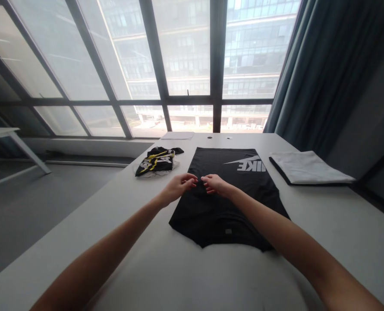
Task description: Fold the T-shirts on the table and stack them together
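My left hand (180, 185) and right hand (216, 185) hang close together but apart above the left part of the black Nike shirt (221, 211), fingers loosely curled; I see no cloth pinched in either, and can't tell whether my fingertips brush it. The shirt lies spread flat on the white table (136, 201), neck end towards me, print upside down. If I caught just one layer, I think the thin-looking cloth would skew and crease; my right forearm, crossing above it, could drag that side if lowered. The table is smooth-looking, so the shirt may slide. A crumpled black-and-yellow garment (156, 162) sits to the left, a folded white-and-black cloth (308, 168) to the right. Beyond are tall windows (185, 52), a blue-grey curtain (318, 65) and grey floor (82, 181).
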Demonstrator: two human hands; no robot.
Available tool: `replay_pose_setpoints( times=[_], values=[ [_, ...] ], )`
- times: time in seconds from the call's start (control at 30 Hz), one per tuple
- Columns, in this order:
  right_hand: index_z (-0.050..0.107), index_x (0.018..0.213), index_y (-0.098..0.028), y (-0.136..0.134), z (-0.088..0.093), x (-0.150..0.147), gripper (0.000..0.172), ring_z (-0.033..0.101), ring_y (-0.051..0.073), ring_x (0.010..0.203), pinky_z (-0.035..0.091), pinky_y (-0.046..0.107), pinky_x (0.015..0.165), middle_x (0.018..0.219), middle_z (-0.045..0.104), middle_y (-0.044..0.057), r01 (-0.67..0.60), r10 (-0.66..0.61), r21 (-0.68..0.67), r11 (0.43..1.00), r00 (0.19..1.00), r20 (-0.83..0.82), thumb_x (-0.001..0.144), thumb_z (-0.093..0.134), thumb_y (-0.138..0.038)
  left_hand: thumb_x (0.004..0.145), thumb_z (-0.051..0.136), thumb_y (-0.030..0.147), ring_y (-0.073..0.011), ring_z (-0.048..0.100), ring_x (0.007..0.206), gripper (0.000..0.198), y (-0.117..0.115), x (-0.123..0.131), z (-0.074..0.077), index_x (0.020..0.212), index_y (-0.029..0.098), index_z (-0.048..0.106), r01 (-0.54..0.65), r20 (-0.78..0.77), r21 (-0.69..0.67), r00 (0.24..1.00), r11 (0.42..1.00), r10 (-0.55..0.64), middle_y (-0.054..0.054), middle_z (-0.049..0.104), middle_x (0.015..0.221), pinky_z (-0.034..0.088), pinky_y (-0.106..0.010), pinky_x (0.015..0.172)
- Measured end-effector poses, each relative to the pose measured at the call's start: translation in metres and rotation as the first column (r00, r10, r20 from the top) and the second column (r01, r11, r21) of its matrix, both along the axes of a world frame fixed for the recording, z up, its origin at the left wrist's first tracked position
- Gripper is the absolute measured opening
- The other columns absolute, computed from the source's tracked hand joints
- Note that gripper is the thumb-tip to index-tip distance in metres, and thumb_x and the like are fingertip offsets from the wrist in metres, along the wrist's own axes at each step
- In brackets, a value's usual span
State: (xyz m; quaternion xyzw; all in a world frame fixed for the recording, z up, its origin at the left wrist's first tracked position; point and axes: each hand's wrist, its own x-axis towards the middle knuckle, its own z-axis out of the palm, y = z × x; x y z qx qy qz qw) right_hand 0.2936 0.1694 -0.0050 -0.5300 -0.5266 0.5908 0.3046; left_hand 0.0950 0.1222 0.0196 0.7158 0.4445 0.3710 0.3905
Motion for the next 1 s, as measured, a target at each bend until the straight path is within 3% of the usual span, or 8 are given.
replay_pose_setpoints(
  times=[0.1,0.17,0.33,0.5,0.63,0.73,0.87,1.0],
  values=[
    [0.058,0.129,-0.013,0.0,-0.012,-0.005,0.047,0.065,0.015,0.071,0.056,0.026,0.062,0.095,0.068,0.008,-0.02,-0.014,0.205,0.978,0.986,0.166,0.085,0.073,-0.021,0.087,0.059,0.046,-0.0251,0.073,0.087,0.033,0.015,-0.026,-0.009,0.098,0.016,0.071,-0.196,-0.108,0.167,0.97,0.966,0.216,-0.009,0.076,0.096,0.058,-0.039,0.08],
    [0.06,0.128,-0.011,0.0,-0.017,-0.009,0.05,0.067,0.018,0.082,0.056,0.029,0.073,0.099,0.07,0.009,-0.074,-0.027,0.346,0.935,0.96,0.28,0.08,0.074,-0.015,0.089,0.055,0.04,-0.0258,0.073,0.092,0.03,0.015,-0.037,-0.018,0.099,0.018,0.072,-0.21,-0.207,0.274,0.94,0.938,0.271,-0.009,0.076,0.098,0.058,-0.041,0.085],
    [0.062,0.129,-0.015,-0.004,-0.024,-0.02,0.056,0.067,0.023,0.104,0.051,0.032,0.093,0.115,0.071,0.011,-0.16,-0.086,0.525,0.836,0.906,0.414,0.075,0.078,-0.017,0.098,0.049,0.04,-0.027,0.052,0.136,0.044,-0.008,-0.037,-0.051,0.136,0.022,0.062,0.037,-0.448,0.386,0.881,0.922,0.152,-0.008,0.059,0.144,0.04,-0.044,0.116],
    [0.062,0.128,-0.017,-0.005,-0.025,-0.026,0.054,0.067,0.025,0.109,0.05,0.033,0.093,0.12,0.071,0.012,-0.144,-0.14,0.512,0.847,0.868,0.476,0.08,0.078,-0.036,0.1,0.05,0.046,-0.0303,0.029,0.151,0.056,-0.018,-0.032,-0.071,0.152,0.025,0.045,0.207,-0.657,0.253,0.754,0.945,0.01,-0.007,0.037,0.16,0.023,-0.056,0.123],
    [0.061,0.129,-0.021,-0.009,-0.024,-0.025,0.047,0.067,0.025,0.111,0.049,0.033,0.092,0.12,0.071,0.01,-0.21,-0.144,0.497,0.842,0.8,0.582,0.084,0.073,-0.027,0.102,0.047,0.043,-0.0283,0.037,0.147,0.048,-0.017,-0.032,-0.066,0.145,0.024,0.054,0.156,-0.618,0.312,0.782,0.937,0.076,-0.007,0.046,0.155,0.028,-0.052,0.122],
    [0.056,0.134,-0.023,-0.016,-0.022,-0.023,0.049,0.067,0.026,0.108,0.05,0.034,0.088,0.12,0.07,0.01,-0.278,-0.155,0.503,0.818,0.735,0.66,0.087,0.069,-0.026,0.102,0.042,0.034,-0.0254,0.055,0.132,0.039,-0.015,-0.033,-0.058,0.133,0.02,0.062,-0.003,-0.493,0.427,0.837,0.904,0.236,-0.009,0.061,0.14,0.041,-0.044,0.115],
    [0.057,0.128,-0.019,-0.029,-0.018,-0.023,0.037,0.063,0.028,0.109,0.049,0.036,0.086,0.121,0.065,0.013,-0.394,-0.248,0.552,0.734,0.602,0.759,0.093,0.062,-0.026,0.094,0.039,0.013,-0.0242,0.061,0.12,0.042,-0.008,-0.042,-0.054,0.128,0.017,0.063,-0.208,-0.332,0.546,0.835,0.811,0.438,-0.01,0.067,0.126,0.047,-0.04,0.108],
    [0.063,0.112,-0.015,-0.047,-0.01,-0.022,0.022,0.056,0.03,0.111,0.047,0.039,0.087,0.116,0.062,0.016,-0.516,-0.3,0.553,0.654,0.494,0.816,0.096,0.055,-0.027,0.088,0.038,0.007,-0.0248,0.063,0.118,0.045,-0.005,-0.05,-0.058,0.121,0.017,0.067,-0.247,-0.303,0.551,0.831,0.797,0.467,-0.01,0.068,0.121,0.048,-0.041,0.107]
  ],
)
